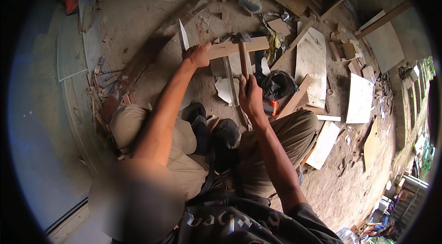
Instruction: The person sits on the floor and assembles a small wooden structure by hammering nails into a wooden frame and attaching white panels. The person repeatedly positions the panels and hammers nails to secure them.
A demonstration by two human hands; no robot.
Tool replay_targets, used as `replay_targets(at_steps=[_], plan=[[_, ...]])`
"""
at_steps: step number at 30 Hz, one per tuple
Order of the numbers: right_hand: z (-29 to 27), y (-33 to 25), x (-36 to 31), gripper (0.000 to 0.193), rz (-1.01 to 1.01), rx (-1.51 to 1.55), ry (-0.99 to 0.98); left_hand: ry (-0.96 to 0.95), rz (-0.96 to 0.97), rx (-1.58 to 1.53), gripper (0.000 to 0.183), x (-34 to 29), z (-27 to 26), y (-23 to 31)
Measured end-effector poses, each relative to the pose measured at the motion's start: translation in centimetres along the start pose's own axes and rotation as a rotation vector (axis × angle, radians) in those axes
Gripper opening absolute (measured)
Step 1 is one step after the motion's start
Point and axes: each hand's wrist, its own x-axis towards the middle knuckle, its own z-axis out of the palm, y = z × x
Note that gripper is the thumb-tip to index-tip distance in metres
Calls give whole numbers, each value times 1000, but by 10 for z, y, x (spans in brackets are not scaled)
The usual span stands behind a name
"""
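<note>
My left hand [200, 55] is closed round the left end of a short wooden board [221, 51], which lies crosswise in front of me. In my right hand [251, 98] is a hammer [243, 57], gripped low on its wooden handle. The dark hammer head is over the board's far edge, right of its middle; I cannot tell whether it touches. Beneath the board, pale strips and broken sheet pieces [224, 91] lie on the ground, partly hidden. A pointed white strip [183, 34] stands out beyond my left hand.
A black plastic bag [278, 84] is right of my right hand, with a wooden strip [294, 97] beside it. Sheet panels [313, 64] and wood scraps [350, 51] litter the right side. At left is a glass pane [71, 51]. Another person [386, 225] shows at lower right.
</note>
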Motion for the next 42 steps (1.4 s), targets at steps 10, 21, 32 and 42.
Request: replay_targets(at_steps=[10, 21, 32, 42], plan=[[-17, -46, 13, 21, -241, 171, 106, -41, -26, -1, 40, 5, -4, 29], [-32, -70, 38, 21, -285, 13, 80, -8, -47, -14, 40, -1, 9, 2], [-11, 36, 35, 31, -93, -366, -184, -70, -35, 116, 48, -1, -9, 14], [4, 49, 53, 29, -179, -396, -147, 139, 139, 233, 49, 6, 10, 12]])
